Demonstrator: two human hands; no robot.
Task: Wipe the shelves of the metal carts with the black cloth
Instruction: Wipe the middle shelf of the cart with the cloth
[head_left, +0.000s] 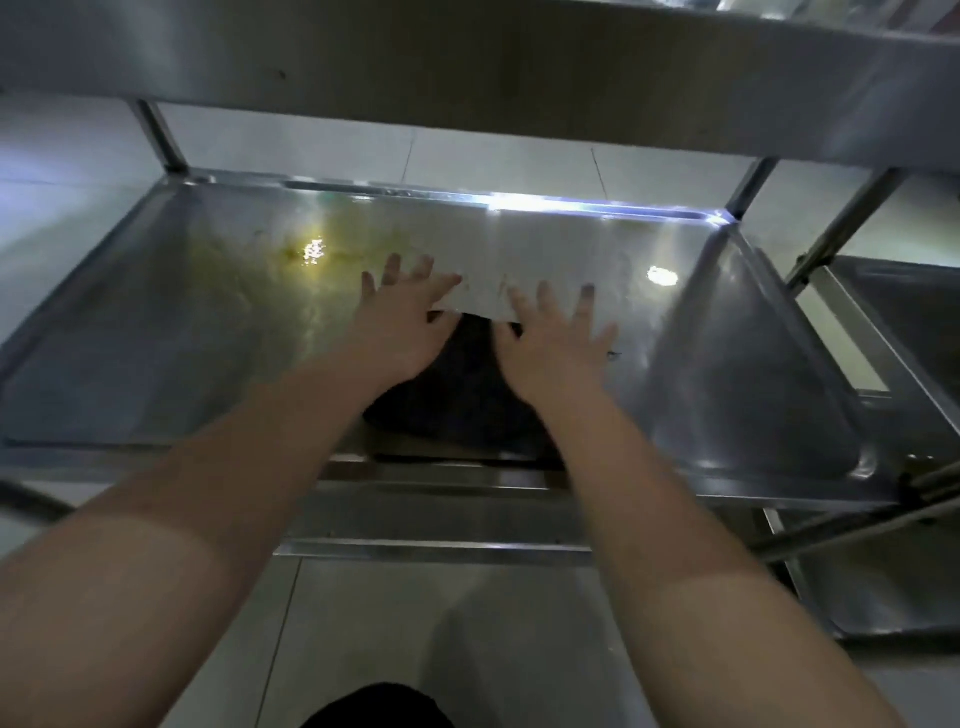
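Both hands (478, 332) flat on black cloth (462, 384) (fingers spread), steel shelf (208, 332)

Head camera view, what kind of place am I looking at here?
Probably a commercial kitchen or food-service back room: a stainless steel cart shelf carrying a yellowish greasy-looking smear, and a second metal cart on the right.

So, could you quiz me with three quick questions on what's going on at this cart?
1. True or false: the left hand and the right hand rest on the black cloth with fingers spread.
2. The yellowish smear on the shelf lies: A) left of the hands, B) right of the hands, C) under the cloth.
3. Fill in: the cloth lies by the shelf's ____ edge (near or far).
Key: 1 true; 2 A; 3 near.
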